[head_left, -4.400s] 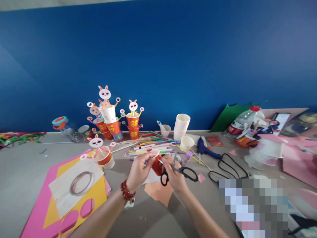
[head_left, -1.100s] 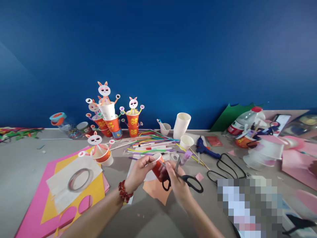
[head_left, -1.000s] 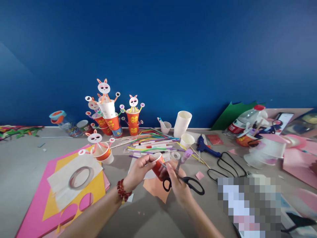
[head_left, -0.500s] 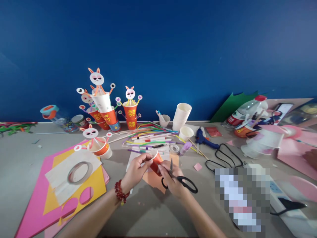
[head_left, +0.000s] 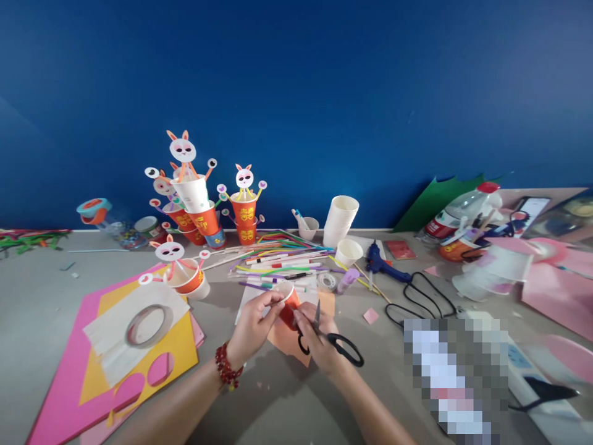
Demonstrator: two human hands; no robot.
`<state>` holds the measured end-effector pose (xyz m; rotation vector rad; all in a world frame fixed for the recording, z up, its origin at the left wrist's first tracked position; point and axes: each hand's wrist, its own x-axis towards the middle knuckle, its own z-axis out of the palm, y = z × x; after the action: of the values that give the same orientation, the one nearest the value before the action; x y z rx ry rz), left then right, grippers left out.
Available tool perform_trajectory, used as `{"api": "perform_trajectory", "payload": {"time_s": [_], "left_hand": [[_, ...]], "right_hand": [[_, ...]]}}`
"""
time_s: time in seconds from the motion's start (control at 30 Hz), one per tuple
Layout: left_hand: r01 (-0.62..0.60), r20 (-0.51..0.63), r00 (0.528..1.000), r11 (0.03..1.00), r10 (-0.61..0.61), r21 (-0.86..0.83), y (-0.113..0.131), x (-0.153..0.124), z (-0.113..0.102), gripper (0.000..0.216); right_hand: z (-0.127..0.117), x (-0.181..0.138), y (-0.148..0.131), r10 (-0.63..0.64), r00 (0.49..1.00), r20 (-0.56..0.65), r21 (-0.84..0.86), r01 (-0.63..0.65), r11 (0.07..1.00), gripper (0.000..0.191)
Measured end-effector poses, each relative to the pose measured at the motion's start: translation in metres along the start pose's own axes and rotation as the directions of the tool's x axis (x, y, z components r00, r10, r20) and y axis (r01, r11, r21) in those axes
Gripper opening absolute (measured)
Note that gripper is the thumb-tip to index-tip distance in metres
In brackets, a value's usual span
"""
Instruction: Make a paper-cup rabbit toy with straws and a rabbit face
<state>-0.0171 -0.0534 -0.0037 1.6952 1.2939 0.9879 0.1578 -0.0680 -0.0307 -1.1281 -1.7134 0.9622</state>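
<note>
Between my two hands is a red paper cup (head_left: 290, 307) with a white rim, tilted over the table. My left hand (head_left: 256, 318), with a red bead bracelet at the wrist, is closed on the cup's left side. My right hand (head_left: 321, 346) is closed too, with black-handled scissors (head_left: 346, 348) lodged in it, blades pointing up and away. Its fingertips touch the cup's right side; whether they pinch something small there I cannot tell. Orange paper (head_left: 291, 341) lies under the hands. Beyond the cup lie several markers and coloured sticks (head_left: 282, 262).
Rabbit-faced cups (head_left: 189, 191) stand stacked at back left. Stacked white cups (head_left: 341, 220) and a blue glue gun (head_left: 385, 266) with its cord are at back right. Coloured paper (head_left: 60, 371) with a tape roll (head_left: 148, 326) lies left. A power strip (head_left: 544, 392) is at right.
My right hand and the scissors have shifted slightly left and down, and the cup has turned a little more upright. Another person's hand at the right edge is out of view now.
</note>
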Motion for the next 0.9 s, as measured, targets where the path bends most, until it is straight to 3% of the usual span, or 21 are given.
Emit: {"api": "perform_trajectory", "payload": {"time_s": [0.5, 0.73, 0.9], "left_hand": [[-0.063, 0.013, 0.998, 0.997, 0.062, 0.048, -0.003, 0.001, -0.001, 0.018], [-0.222, -0.008, 0.974, 0.967, 0.225, 0.125, -0.017, 0.0, 0.001, 0.027], [-0.43, -0.002, 0.891, 0.844, 0.455, 0.322, -0.012, -0.004, 0.001, 0.031]], "right_hand": [[0.002, -0.001, -0.001, -0.037, 0.999, -0.012, -0.042, 0.036, 0.998, 0.034], [0.003, 0.0, 0.003, 0.026, 0.998, -0.065, 0.097, -0.02, 0.995, 0.036], [0.004, -0.001, 0.008, 0.164, 0.982, -0.092, 0.327, -0.126, 0.937, 0.04]]}}
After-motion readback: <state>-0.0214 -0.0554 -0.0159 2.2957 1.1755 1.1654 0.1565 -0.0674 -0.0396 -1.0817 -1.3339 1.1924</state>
